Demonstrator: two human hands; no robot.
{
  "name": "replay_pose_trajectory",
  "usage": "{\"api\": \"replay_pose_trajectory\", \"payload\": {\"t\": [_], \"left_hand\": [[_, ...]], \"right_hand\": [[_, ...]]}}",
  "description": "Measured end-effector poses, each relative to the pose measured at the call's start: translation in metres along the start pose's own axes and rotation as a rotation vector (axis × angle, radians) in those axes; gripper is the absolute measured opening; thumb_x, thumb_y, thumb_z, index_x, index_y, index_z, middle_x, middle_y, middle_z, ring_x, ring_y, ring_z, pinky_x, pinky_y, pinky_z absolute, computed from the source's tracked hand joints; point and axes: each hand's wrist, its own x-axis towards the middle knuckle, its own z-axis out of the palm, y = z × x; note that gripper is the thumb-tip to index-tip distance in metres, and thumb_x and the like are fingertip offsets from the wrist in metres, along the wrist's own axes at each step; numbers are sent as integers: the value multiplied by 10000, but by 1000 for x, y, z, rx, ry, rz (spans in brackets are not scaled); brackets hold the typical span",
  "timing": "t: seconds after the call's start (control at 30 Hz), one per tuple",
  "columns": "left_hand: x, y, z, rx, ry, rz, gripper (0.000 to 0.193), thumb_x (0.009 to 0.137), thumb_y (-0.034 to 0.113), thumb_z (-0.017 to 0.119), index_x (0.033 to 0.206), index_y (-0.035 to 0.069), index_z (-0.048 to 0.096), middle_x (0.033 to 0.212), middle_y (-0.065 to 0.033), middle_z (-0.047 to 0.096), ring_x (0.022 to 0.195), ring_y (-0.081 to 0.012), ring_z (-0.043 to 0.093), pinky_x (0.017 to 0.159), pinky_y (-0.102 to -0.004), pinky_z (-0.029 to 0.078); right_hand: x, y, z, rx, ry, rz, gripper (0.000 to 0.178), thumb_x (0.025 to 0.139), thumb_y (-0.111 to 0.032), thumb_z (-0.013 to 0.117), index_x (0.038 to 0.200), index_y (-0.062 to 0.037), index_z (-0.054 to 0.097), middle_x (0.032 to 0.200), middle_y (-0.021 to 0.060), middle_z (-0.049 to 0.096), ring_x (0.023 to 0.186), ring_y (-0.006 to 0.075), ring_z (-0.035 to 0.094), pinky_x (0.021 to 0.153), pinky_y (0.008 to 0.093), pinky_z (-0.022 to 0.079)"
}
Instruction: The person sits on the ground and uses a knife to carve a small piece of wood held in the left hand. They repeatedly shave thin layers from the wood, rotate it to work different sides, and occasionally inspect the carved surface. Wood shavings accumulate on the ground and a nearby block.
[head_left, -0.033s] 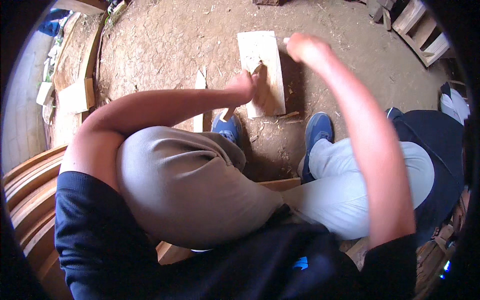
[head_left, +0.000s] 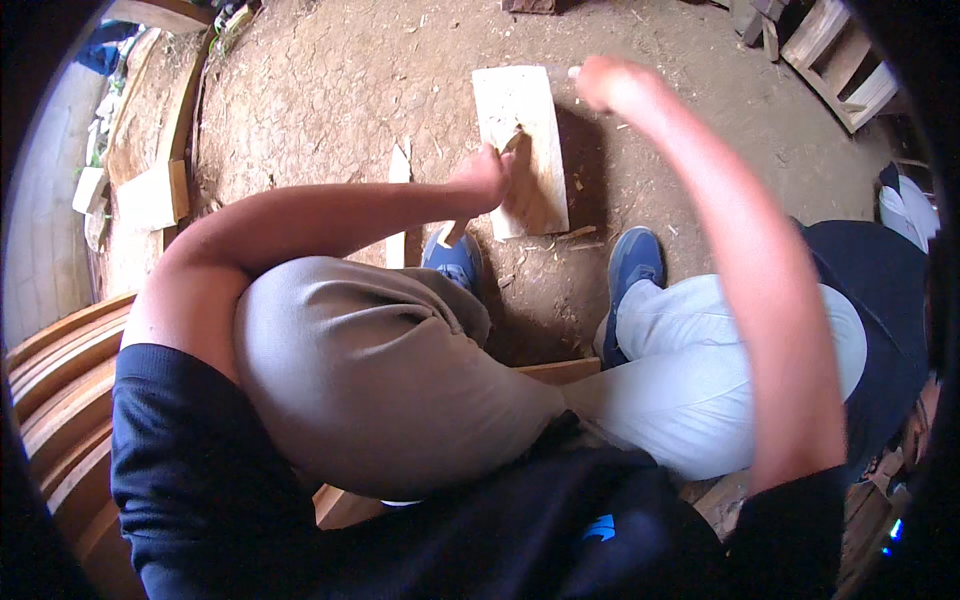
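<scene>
My left hand (head_left: 482,180) is closed around a wooden stick (head_left: 455,232). The stick slants across the left part of a pale wooden board (head_left: 540,100), its upper end over the board and its lower end near my left shoe (head_left: 452,260). Beyond the board's upper right corner, my right hand (head_left: 612,85) is raised in a fist. A small pale end shows at its left side, but blur hides what the fist holds. A narrow pointed strip of wood (head_left: 397,200) lies on the ground left of the board.
Wood chips lie on the dirt floor (head_left: 330,100) around the board. Curved stacked planks (head_left: 65,400) stand at the left. A wooden frame (head_left: 840,60) is at the far right. Dark cloth (head_left: 870,320) lies beside my right leg.
My right forearm has shifted slightly to the right and down, and the fist a little. My left hand stays on the stick over the board.
</scene>
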Motion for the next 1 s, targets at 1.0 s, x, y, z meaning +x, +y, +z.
{"api": "replay_pose_trajectory", "payload": {"t": [1.0], "left_hand": [[-1,10,2,-79,-16,-103,540,1003,416,299,1112,-84,473,947,-278,614,883,-395,629,793,-516,487]], "right_hand": [[-42,-46,62,-45,-40,-4,279,926,-142,482,1076,-45,696,1098,131,687,1023,276,668,814,425,558]]}}
